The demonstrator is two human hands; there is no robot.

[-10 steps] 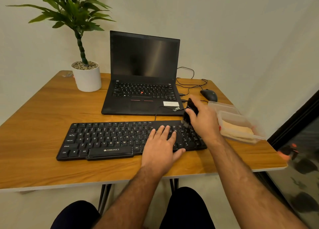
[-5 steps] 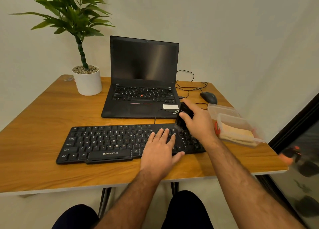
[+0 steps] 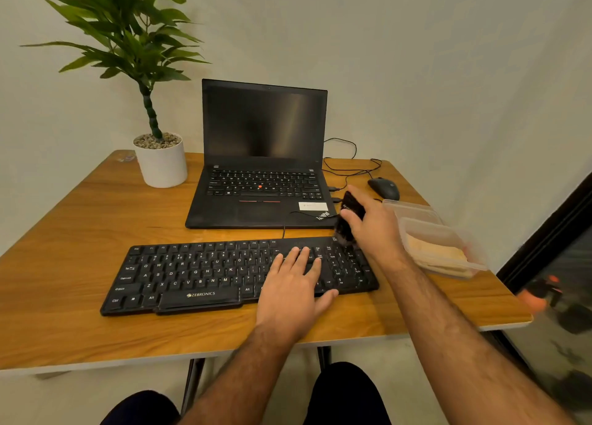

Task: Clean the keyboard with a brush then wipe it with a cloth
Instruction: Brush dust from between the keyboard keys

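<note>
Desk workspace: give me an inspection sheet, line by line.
Surface: wooden table, bare wood at the left.
Job's things: black keyboard at the front; black brush at its far right corner; cloth folded in a clear container.
Clutter: open laptop, screen dark; potted plant; mouse.
Grippers: left hand lies flat on the keys; right hand grips the brush.
Cables: black cables loop behind the laptop.
Surroundings: plain wall; dark frame at right.

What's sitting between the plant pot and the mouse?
The open laptop, screen dark, stands between the plant pot and the mouse in the head view.
</note>
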